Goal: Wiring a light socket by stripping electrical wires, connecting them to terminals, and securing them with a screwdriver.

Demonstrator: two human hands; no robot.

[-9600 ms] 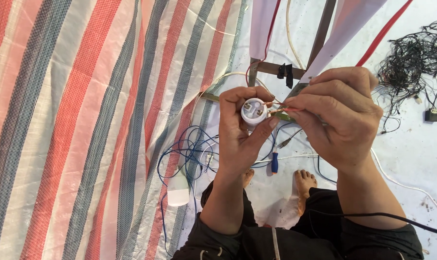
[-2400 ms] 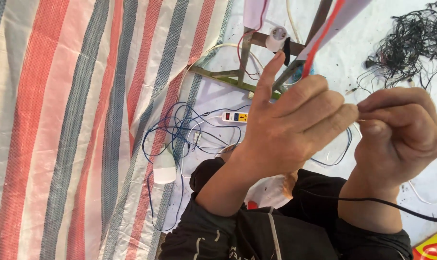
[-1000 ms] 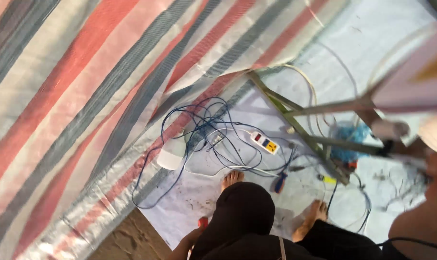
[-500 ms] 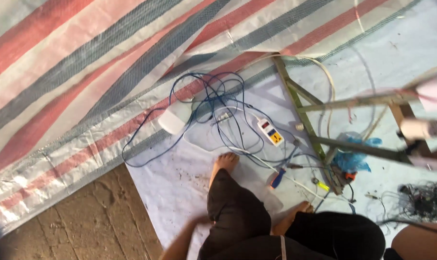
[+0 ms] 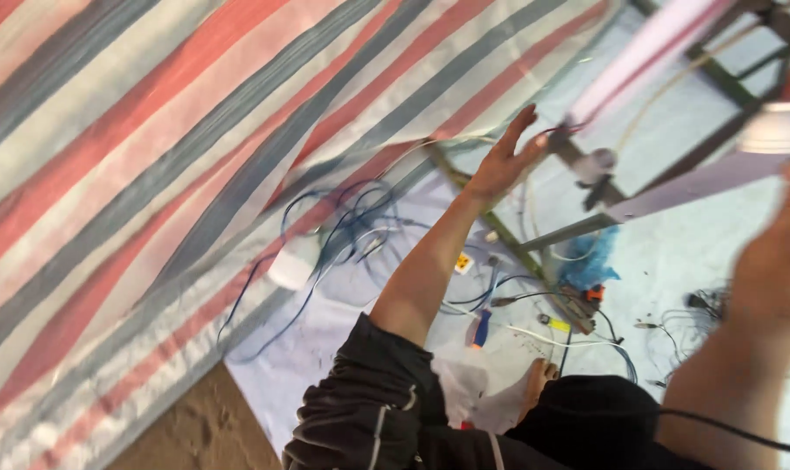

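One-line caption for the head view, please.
Left hand reaches open toward a metal frame; blurred right hand raised above tangled wires.

striped tarp (image 5: 134, 130), tangled blue wires (image 5: 351, 226) — blue-handled screwdriver (image 5: 480, 329)

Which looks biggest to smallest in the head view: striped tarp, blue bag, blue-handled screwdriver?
1. Striped tarp, by far.
2. Blue bag.
3. Blue-handled screwdriver, though blur makes the last two close.
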